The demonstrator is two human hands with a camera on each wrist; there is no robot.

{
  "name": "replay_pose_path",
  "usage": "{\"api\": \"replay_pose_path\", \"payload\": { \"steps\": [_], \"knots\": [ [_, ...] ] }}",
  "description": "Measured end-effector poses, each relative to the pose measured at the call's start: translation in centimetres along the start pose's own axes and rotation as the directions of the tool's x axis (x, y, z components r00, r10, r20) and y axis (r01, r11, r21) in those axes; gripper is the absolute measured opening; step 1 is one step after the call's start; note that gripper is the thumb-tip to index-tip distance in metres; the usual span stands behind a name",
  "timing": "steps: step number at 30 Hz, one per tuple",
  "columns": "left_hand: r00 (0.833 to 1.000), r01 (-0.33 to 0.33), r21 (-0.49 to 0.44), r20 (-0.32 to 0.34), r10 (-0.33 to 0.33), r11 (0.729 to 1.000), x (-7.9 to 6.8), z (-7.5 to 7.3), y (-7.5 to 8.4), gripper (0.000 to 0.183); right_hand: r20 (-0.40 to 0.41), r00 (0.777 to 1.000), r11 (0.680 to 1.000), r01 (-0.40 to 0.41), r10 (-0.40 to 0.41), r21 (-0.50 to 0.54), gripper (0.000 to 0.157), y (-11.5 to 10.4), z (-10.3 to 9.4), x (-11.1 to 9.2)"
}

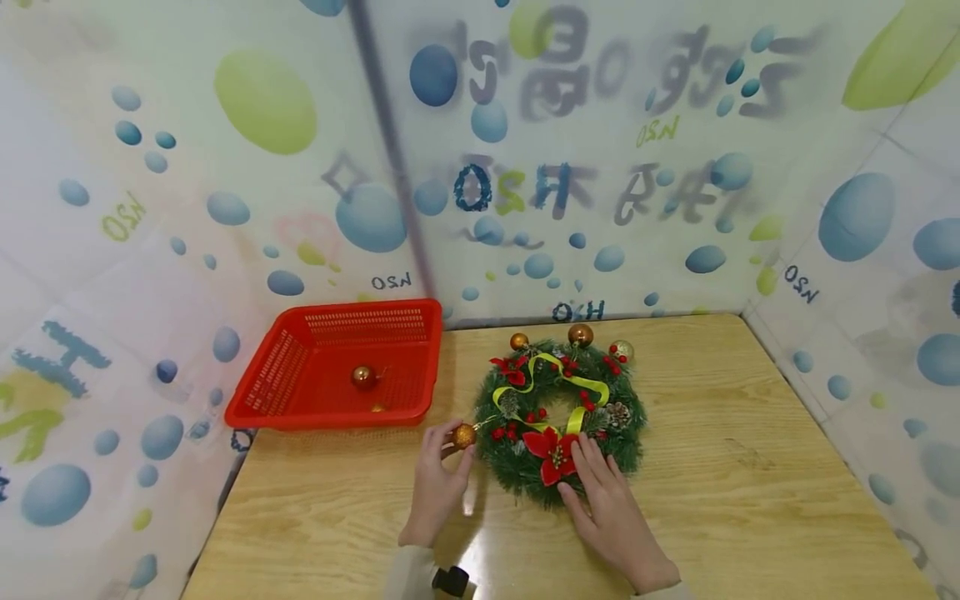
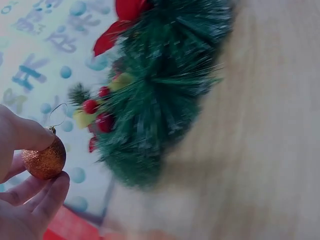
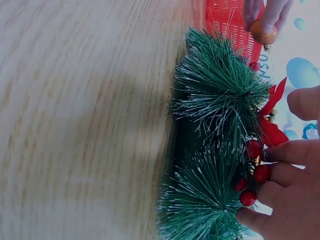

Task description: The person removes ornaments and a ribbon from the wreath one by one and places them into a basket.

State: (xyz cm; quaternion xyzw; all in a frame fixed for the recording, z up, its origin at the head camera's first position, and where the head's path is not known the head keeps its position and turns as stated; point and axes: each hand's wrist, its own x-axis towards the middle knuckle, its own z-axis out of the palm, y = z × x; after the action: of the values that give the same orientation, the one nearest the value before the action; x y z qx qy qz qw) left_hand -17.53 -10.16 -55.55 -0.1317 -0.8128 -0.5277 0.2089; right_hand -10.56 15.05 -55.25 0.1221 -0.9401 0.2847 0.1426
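Note:
Between thumb and fingers my left hand (image 1: 437, 487) pinches a glittery orange-gold Christmas ball (image 1: 464, 436), just left of the green wreath (image 1: 495, 471). A wire hook (image 2: 59, 115) stands up from the ball's cap in the left wrist view. My right hand (image 1: 611, 517) rests on the wreath's front right edge with fingers extended, beside a red poinsettia (image 1: 552, 455). Red berries (image 3: 261, 173) lie at its fingertips. The wreath also carries a yellow-green ribbon (image 1: 597, 386), a pine cone (image 1: 618, 414) and, along its far edge, an orange ball (image 1: 519, 341), a brown ball (image 1: 581, 335) and a pale gold ball (image 1: 622, 351).
A red plastic basket (image 1: 337, 421) stands at the back left of the wooden table (image 1: 750, 500). Inside it lie a shiny gold ball (image 1: 363, 377) and a second, partly hidden one (image 1: 378, 408). A patterned curtain wall (image 1: 637, 275) rises behind the table.

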Motion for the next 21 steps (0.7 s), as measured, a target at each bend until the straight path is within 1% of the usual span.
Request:
{"api": "replay_pose_path", "payload": {
  "steps": [3,7,15,21],
  "knots": [
    [0.999,-0.024,0.013,-0.034,0.024,1.000,0.7,-0.7,0.3,0.045,0.012,1.000,1.000,-0.007,0.007,0.003,0.062,0.0,0.0,0.0],
    [0.996,-0.065,0.008,-0.057,0.065,0.998,1.9,-1.4,0.6,0.045,0.011,1.000,1.000,-0.011,0.010,0.012,0.062,-0.1,0.0,0.0],
    [0.996,-0.083,0.019,-0.036,0.084,0.996,4.1,-2.5,1.4,0.040,-0.006,1.000,1.000,-0.001,0.001,0.009,0.062,0.0,0.2,-0.1],
    [0.994,-0.094,0.049,-0.054,0.096,0.994,5.6,-3.5,1.1,0.041,-0.015,1.000,1.000,0.003,-0.002,0.012,0.061,0.0,0.2,0.0]
  ]
}}
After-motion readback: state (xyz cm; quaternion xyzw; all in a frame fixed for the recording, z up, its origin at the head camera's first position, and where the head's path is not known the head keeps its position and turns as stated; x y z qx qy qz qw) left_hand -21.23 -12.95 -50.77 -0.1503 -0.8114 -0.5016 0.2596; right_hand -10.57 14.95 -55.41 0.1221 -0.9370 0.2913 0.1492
